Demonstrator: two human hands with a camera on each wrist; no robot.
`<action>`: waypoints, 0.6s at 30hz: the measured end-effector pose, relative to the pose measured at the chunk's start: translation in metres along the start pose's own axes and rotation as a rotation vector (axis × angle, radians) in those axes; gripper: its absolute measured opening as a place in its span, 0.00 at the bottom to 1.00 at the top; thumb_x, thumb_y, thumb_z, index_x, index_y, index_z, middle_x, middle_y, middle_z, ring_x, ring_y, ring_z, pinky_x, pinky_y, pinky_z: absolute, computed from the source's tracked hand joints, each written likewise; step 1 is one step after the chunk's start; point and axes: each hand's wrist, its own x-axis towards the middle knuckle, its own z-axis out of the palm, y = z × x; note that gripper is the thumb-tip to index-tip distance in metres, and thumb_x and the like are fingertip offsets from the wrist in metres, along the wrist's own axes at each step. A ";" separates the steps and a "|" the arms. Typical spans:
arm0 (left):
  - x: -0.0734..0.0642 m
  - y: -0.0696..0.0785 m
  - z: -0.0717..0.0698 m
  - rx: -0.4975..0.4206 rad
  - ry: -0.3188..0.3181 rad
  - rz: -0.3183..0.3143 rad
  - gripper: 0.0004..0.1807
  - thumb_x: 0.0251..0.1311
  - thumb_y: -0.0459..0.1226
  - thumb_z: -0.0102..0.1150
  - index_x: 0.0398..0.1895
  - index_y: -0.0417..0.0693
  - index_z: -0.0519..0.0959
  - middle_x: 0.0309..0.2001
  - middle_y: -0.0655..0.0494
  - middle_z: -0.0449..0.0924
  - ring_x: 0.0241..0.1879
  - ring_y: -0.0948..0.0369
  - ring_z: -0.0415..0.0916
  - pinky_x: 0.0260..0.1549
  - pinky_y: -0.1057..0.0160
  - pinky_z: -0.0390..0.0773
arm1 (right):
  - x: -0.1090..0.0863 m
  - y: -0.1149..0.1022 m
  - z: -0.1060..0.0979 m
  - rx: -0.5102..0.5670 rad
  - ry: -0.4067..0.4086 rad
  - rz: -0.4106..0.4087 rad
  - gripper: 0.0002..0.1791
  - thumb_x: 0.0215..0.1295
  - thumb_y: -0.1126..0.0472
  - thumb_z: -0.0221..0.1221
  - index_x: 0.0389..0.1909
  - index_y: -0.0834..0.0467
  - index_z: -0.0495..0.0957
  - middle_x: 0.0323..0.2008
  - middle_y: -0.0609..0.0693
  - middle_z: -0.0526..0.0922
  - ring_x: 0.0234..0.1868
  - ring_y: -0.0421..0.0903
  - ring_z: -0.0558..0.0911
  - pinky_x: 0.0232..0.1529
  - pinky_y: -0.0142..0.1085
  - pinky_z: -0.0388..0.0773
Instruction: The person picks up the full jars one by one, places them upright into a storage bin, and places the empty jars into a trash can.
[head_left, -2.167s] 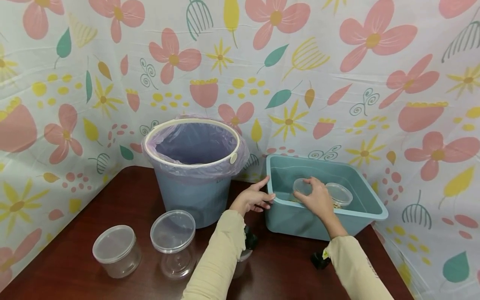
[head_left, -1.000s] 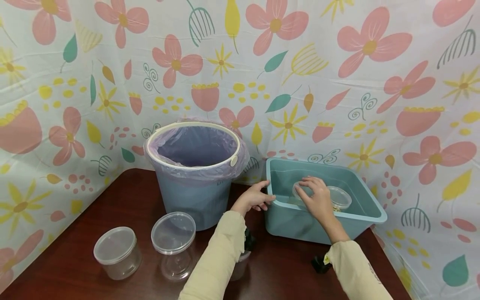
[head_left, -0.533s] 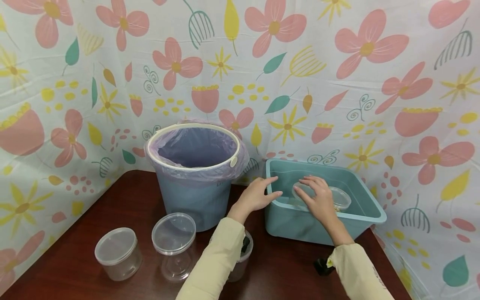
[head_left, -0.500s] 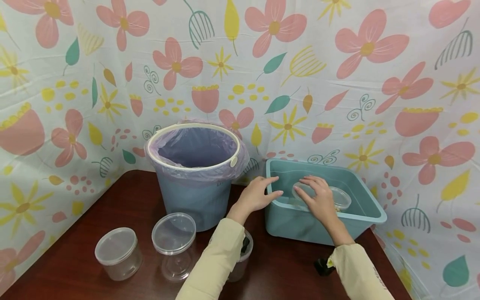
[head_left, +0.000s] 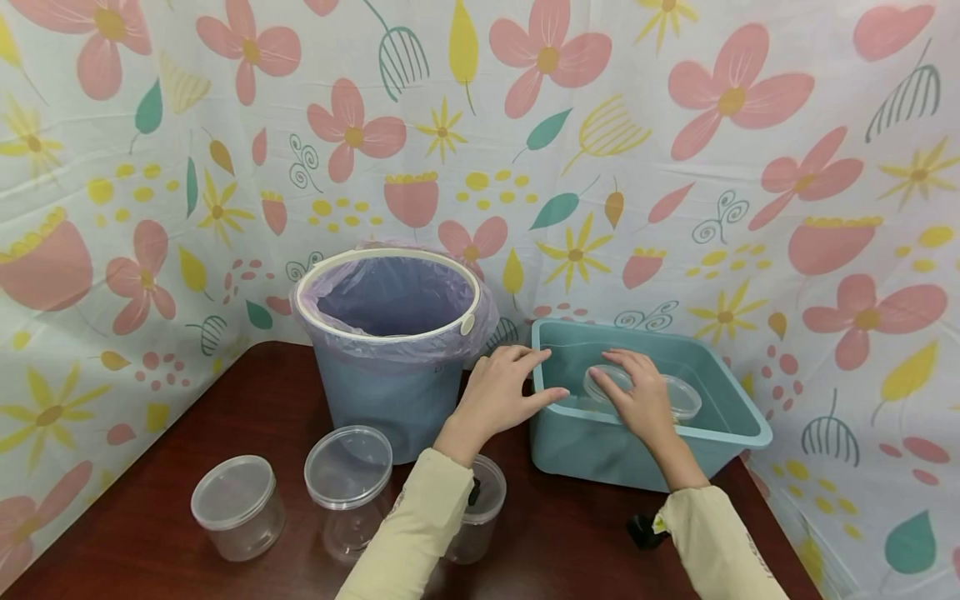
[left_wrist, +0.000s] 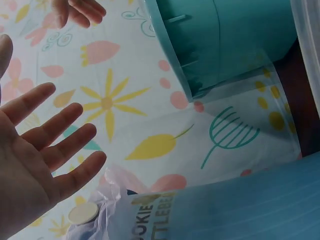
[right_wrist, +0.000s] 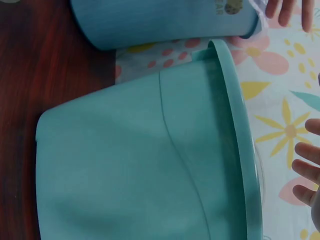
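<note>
In the head view, my left hand hovers at the left end of the teal basin. Its thumb and fingers are spread and hold nothing; the left wrist view shows the extended fingers. My right hand is over the basin's front rim, fingers loosely bent above a clear round plastic container. In the right wrist view its fingers are spread, with no visible grip on the container. A second clear round container sits in the basin to the right, partly behind the hand. Their lower parts are hidden.
A blue bucket lined with a lilac bag stands left of the basin. Lidded clear tubs stand on the dark wooden table: one at left, a taller one, and one beside my left sleeve. Floral cloth hangs behind.
My left hand has come off the basin's left rim, lifted and drawn slightly left, its fingers spreading. My right hand stays over the container, its fingers raised a little. The head view has shifted slightly.
</note>
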 end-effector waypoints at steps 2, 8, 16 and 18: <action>-0.004 -0.001 -0.002 -0.004 0.008 0.005 0.32 0.53 0.61 0.49 0.57 0.54 0.72 0.49 0.55 0.73 0.48 0.59 0.69 0.41 0.58 0.69 | 0.001 -0.001 0.001 0.000 -0.003 0.007 0.19 0.52 0.61 0.63 0.43 0.67 0.77 0.44 0.63 0.76 0.49 0.59 0.70 0.48 0.54 0.63; -0.015 -0.002 -0.010 -0.106 -0.044 -0.029 0.32 0.54 0.59 0.51 0.58 0.53 0.71 0.51 0.53 0.72 0.50 0.57 0.68 0.46 0.54 0.68 | 0.005 -0.008 0.006 0.024 0.019 0.040 0.20 0.52 0.60 0.63 0.45 0.66 0.76 0.44 0.62 0.76 0.49 0.58 0.71 0.47 0.53 0.65; -0.031 -0.003 -0.016 -0.217 -0.051 -0.022 0.31 0.55 0.56 0.53 0.58 0.50 0.70 0.51 0.52 0.72 0.51 0.56 0.67 0.48 0.53 0.67 | 0.013 -0.017 0.017 0.089 0.014 0.110 0.21 0.55 0.59 0.62 0.47 0.67 0.75 0.45 0.62 0.76 0.50 0.56 0.72 0.48 0.51 0.66; -0.036 -0.004 -0.016 -0.216 -0.036 -0.018 0.31 0.54 0.56 0.54 0.58 0.51 0.70 0.50 0.52 0.73 0.51 0.56 0.67 0.47 0.53 0.67 | 0.015 -0.020 0.020 0.107 0.003 0.129 0.21 0.55 0.59 0.61 0.47 0.67 0.75 0.45 0.61 0.76 0.50 0.56 0.72 0.48 0.51 0.66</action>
